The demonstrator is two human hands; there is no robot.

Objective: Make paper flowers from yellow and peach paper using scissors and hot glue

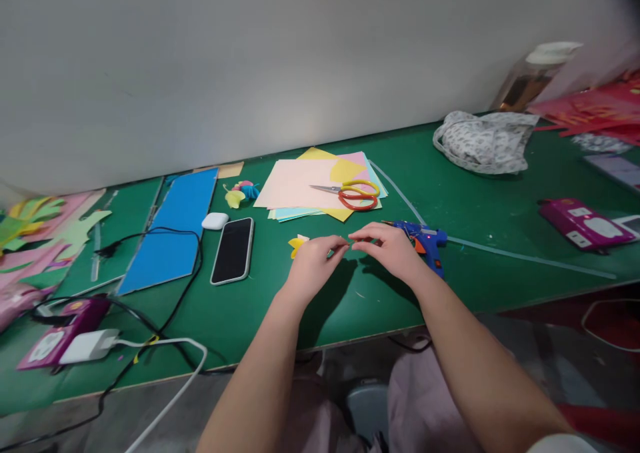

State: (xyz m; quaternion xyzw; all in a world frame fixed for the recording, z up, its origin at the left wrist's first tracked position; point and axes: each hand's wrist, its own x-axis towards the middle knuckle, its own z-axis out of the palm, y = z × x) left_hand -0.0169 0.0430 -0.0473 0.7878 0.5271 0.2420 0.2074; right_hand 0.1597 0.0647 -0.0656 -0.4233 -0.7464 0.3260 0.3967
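My left hand [319, 259] and my right hand [386, 251] meet fingertip to fingertip above the front of the green table. The fingers of both are pinched together, and whatever they may hold is too small to make out. A small yellow paper flower [296, 245] lies just behind my left hand, partly covered by it. Beside my right hand is a blue hot glue gun [434, 237], with a long clear glue stick [525, 258] running out to the right. Beyond my hands, scissors [350, 195] with yellow and red handles rest on a stack of coloured paper [290, 181].
Left of my hands lie a phone [233, 251], a white earbud case [215, 221], a blue board [175, 229] and small paper flowers [241, 194]. Cables and a purple power strip [65, 333] are at front left. A patterned cloth bag [485, 141] and another purple strip [583, 223] are right.
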